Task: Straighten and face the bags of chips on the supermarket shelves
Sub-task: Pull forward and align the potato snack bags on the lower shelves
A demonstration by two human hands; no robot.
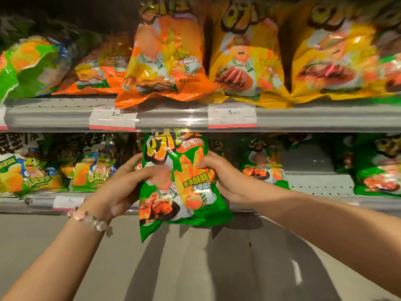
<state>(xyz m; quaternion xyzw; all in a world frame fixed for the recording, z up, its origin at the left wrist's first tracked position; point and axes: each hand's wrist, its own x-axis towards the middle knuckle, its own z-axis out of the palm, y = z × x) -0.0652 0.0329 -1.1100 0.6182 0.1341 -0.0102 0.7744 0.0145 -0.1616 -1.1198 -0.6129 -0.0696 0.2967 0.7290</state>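
Hands are both clamped on one green chip bag [184, 183], and that bag is sitting front and center, held out in the air in front of the lower shelf [321, 181] with its top edge just reaching up to the rail of the upper shelf [65, 115]. Left hand [128, 187] is gripping the bag's left side, with the thumb lying across the front, and the right hand [219, 177] is pinching the bag's right edge with fingers curling onto the front, so the two hands are apart with the bag between them. Bag itself is looking pretty crinkly and shiny: bright green foil, big black and yellow lettering across the top, orange fry-looking sticks down the middle, a cartoon figure in a striped scarf, what looks like a plate of reddish food near the bottom left, and some Chinese text in a yellow patch. It's facing the camera, roughly upright, bottom corners flaring out. A beaded bracelet [93, 220] is sitting on the left wrist, below and left of the bag. Right above the bag an orange bag [165, 61] is poking out over the upper rail, with yellow bags [245, 57] to its right. Two price tags [112, 118] are clipped on the rail just above the bag, one each side. More green bags [262, 166] are standing right of it, further back.
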